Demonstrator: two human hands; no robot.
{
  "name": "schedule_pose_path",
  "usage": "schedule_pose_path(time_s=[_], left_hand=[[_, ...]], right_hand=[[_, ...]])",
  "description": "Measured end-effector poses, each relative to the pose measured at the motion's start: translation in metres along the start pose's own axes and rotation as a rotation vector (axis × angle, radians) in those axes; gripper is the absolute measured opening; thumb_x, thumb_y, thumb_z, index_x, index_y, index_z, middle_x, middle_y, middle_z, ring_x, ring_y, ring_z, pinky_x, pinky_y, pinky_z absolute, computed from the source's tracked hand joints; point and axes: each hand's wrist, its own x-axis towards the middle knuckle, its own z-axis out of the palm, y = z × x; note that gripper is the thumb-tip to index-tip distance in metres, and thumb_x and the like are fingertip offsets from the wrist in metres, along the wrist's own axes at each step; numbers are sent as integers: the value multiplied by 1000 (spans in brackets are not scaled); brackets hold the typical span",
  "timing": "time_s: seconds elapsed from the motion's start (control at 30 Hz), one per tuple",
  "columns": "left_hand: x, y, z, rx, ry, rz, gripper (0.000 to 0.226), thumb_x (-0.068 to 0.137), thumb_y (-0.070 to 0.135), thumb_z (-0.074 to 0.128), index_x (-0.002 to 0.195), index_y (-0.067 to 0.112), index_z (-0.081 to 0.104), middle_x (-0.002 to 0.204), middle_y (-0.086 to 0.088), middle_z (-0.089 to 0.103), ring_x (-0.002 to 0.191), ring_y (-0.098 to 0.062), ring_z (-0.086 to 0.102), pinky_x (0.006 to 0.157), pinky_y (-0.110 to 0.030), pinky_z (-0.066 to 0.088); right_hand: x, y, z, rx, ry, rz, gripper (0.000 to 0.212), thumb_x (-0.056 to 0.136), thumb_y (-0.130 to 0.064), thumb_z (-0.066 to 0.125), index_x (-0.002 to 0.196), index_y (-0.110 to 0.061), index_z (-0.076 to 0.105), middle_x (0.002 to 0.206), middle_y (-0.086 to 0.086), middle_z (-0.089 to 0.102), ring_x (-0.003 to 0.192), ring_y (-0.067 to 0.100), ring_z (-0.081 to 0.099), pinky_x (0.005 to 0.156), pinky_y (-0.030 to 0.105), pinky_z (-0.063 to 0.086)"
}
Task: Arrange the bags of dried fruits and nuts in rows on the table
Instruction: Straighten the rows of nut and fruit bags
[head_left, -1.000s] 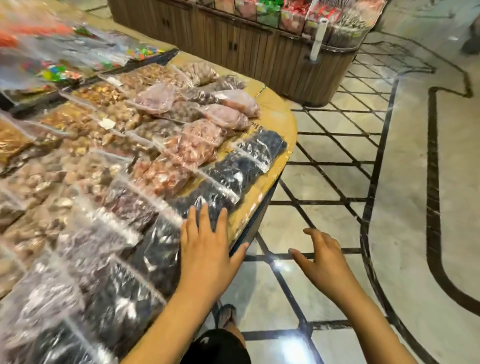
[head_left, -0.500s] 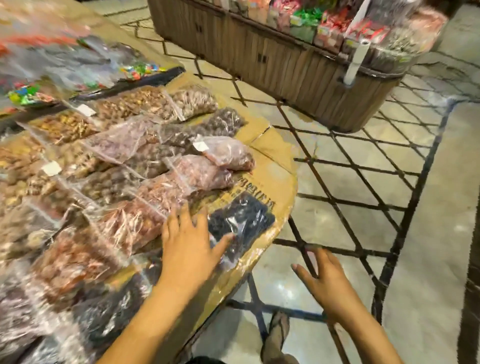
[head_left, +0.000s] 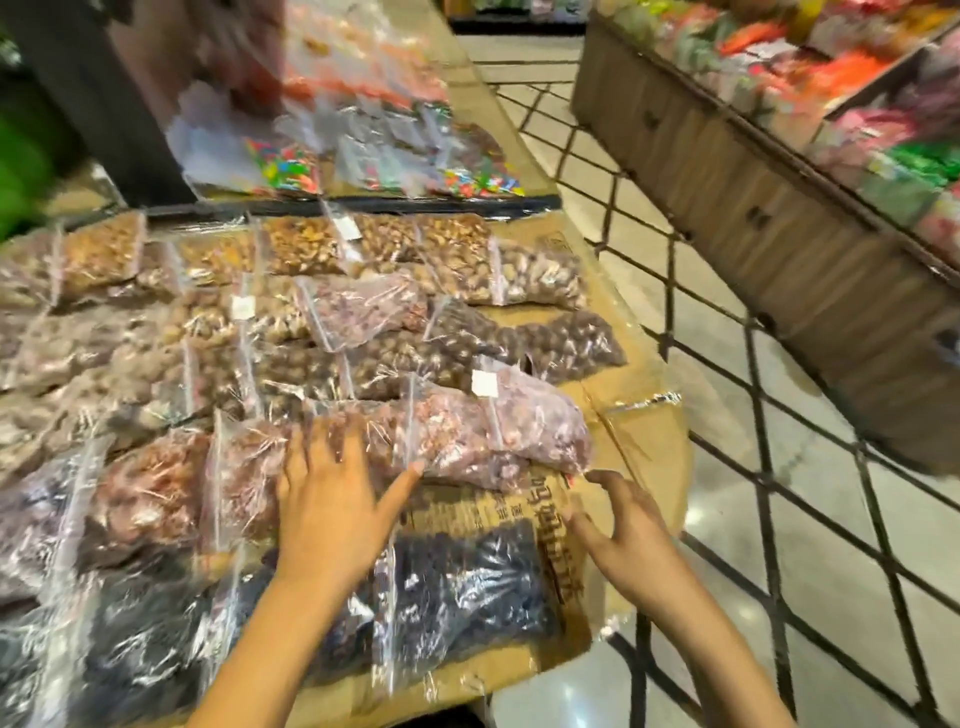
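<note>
Clear zip bags of dried fruits and nuts lie in rows on a cardboard-covered table (head_left: 644, 431). My left hand (head_left: 332, 499) rests flat, fingers spread, on a reddish-brown bag (head_left: 244, 467) in the second row from the front. A pinkish bag with a white label (head_left: 524, 426) ends that row at the right. My right hand (head_left: 618, 530) hovers open over the cardboard just below that bag's corner, fingertips close to it. A dark bag of black dried fruit (head_left: 467, 577) lies in the front row between my forearms.
Rows of brown nut bags (head_left: 395, 249) fill the table further back, with bags of coloured candy (head_left: 291, 166) behind a dark divider. A wooden display stand (head_left: 753, 208) with packaged goods stands to the right across a tiled floor aisle (head_left: 779, 519).
My view has swung left and closer to the table. My left hand slid from the dark front bags up onto the reddish bag; my right hand came from over the floor to the table.
</note>
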Motion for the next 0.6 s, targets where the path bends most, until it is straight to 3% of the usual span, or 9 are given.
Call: schedule_pose_path(time_s=[0.17, 0.27, 0.4, 0.5, 0.6], left_hand=[[27, -12, -8, -37, 9, -176, 98, 76, 78, 19, 147, 12, 26, 152, -25, 26, 142, -41, 17, 114, -56, 23], [37, -14, -6, -52, -5, -254, 96, 78, 78, 22, 150, 15, 19, 155, -25, 16, 145, -42, 9, 116, -56, 15], [36, -15, 1, -48, 22, -299, 92, 82, 75, 26, 152, 17, 15, 158, -22, 9, 146, -38, 3, 118, -53, 12], [28, -5, 5, -99, 92, -323, 87, 83, 75, 28, 152, 25, 12, 161, -13, -1, 147, -33, -6, 117, -48, 5], [16, 10, 10, -121, 118, -430, 90, 79, 78, 22, 153, 27, 11, 161, -7, -10, 147, -29, -14, 117, -46, 1]], right_hand=[[52, -19, -6, 3, -55, -100, 57, 87, -43, 61, 136, -22, 41, 134, 3, 50, 124, 22, 46, 99, 33, 40], [82, -32, -12, -30, -129, -125, 66, 83, -45, 64, 138, -22, 38, 135, 4, 48, 125, 25, 45, 98, 32, 40], [150, -61, -21, -96, -167, -239, 92, 69, -71, 61, 142, -27, 25, 140, 12, 41, 125, 34, 47, 98, 46, 46], [210, -111, -20, -235, -177, -433, 93, 78, -53, 69, 147, -17, 19, 145, 16, 36, 134, 35, 34, 108, 44, 35], [268, -166, 2, -217, -278, -587, 101, 71, -51, 77, 147, -17, 19, 149, 17, 33, 135, 35, 36, 109, 45, 35]])
